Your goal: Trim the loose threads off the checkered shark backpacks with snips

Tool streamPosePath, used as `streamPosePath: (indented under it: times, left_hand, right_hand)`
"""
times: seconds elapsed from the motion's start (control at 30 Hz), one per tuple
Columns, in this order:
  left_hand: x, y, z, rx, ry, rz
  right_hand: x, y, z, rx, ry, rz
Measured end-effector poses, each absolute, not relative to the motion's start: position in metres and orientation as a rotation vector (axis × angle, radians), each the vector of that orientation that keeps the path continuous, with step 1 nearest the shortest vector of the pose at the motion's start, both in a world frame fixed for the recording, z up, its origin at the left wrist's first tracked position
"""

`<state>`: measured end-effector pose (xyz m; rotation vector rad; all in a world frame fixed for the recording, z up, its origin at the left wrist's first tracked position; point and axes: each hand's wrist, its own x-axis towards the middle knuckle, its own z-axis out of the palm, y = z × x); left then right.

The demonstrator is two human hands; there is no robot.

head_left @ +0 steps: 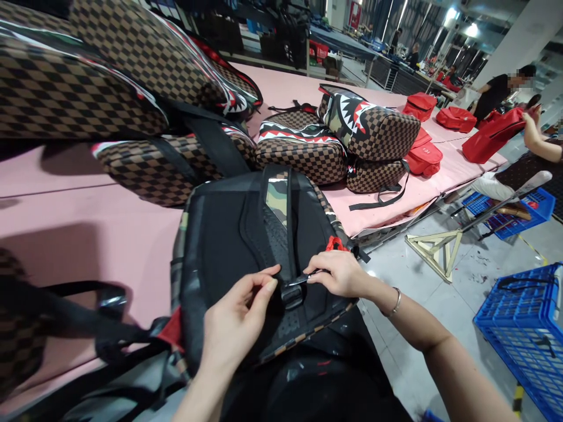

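A backpack (220, 234) lies with its black padded back facing up, at the near edge of the pink table. A shoulder strap (278, 234) with a camouflage patch runs down its middle to a black buckle (292, 295). My right hand (336, 272) pinches a thin black strip beside the buckle. Just left of the buckle is my left hand (241, 313), its thumb and forefinger pressed together; what lies between them is too small to make out. Red material (335, 244) shows behind my right hand.
Checkered backpacks (303, 146) are piled along the pink table (145, 252). Farther right lie red bags (421, 106), near people (497, 94) at the table. Blue baskets (523, 310) and a metal stand (435, 252) are on the floor at right.
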<state>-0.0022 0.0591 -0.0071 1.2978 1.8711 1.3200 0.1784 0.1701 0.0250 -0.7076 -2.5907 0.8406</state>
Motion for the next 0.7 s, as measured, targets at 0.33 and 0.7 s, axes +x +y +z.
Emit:
streamPosePath:
  times: [0.33, 0.7]
  left_hand:
    - [0.007, 0.059, 0.021, 0.77, 1.478, 1.545]
    - [0.007, 0.051, 0.043, 1.567, 2.221, 1.172]
  right_hand:
    - [0.151, 0.173, 0.022, -1.049, -1.82, 1.94]
    - [0.105, 0.162, 0.058, -1.165, -2.149, 1.339]
